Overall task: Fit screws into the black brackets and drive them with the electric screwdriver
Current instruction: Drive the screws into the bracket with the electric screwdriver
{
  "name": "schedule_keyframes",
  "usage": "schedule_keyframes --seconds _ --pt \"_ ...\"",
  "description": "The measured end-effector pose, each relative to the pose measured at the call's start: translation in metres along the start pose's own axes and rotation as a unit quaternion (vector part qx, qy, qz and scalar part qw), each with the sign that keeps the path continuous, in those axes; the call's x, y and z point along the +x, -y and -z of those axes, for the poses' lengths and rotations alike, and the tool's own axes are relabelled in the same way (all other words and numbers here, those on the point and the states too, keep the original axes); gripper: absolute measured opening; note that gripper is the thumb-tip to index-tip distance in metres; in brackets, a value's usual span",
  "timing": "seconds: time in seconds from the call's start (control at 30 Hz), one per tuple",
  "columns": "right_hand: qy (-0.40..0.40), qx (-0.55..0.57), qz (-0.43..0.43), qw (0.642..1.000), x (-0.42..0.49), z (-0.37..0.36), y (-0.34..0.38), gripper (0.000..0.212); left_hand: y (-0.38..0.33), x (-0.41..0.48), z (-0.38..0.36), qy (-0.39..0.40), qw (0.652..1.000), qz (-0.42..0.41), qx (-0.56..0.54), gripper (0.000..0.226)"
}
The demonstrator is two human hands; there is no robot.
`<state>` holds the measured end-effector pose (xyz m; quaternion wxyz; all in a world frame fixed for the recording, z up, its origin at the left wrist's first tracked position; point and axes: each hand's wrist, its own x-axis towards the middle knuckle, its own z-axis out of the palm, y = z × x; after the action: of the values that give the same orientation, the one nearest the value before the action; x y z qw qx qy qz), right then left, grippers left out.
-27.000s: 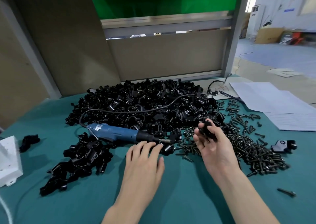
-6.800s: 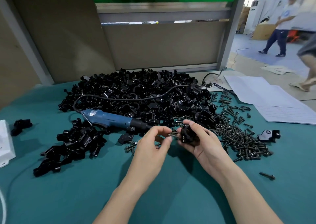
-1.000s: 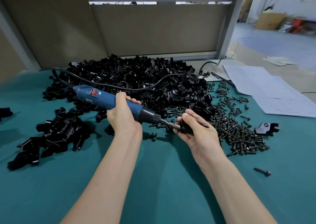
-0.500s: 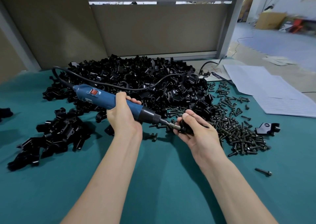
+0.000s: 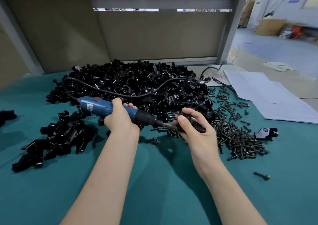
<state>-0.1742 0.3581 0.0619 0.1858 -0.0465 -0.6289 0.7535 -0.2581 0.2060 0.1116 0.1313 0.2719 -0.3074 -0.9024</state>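
1. Head view: the L hand (image 5: 120, 121) had its fingers wrapped round the blue electric screwdriver (image 5: 96, 107), held above the green table (image 5: 154, 181).
2. The tool's tip met the black bracket (image 5: 199, 128), which the R hand (image 5: 197, 135) gripped w/ curled fingers & thumb, just in front of the big bracket pile (image 5: 137, 87).
3. Loose screws (image 5: 237, 137) lay in a heap right of the R hand; one lone screw (image 5: 261, 175) lay apart, nearer the person.
4. A small bracket pile (image 5: 56, 138) sat on the left; a single bracket (image 5: 265, 132) lay right of the screws. White papers (image 5: 266, 95) lay far right.
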Motion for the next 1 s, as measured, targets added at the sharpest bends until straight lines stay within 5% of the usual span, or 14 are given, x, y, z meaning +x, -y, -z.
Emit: schedule_keyframes --seconds 0.27,0.43,0.53,1.0 --pt "0.014 0.029 0.006 0.999 -0.001 -0.002 -0.005 0.043 -0.002 0.001 0.001 -0.004 1.000 -0.009 -0.002 0.013" --pt "-0.081 0.130 -0.009 0.988 0.006 0.017 0.003 0.017 -0.021 0.011 0.004 -0.015 0.998 -0.022 -0.049 0.017" --pt "-0.055 0.186 -0.050 0.980 0.005 0.016 0.003 0.014 -0.028 0.011 0.007 -0.015 0.997 -0.033 -0.074 0.017" --pt "0.007 0.109 -0.065 0.992 -0.001 -0.003 -0.006 0.019 -0.007 -0.003 0.003 -0.003 0.997 -0.014 -0.074 0.013"
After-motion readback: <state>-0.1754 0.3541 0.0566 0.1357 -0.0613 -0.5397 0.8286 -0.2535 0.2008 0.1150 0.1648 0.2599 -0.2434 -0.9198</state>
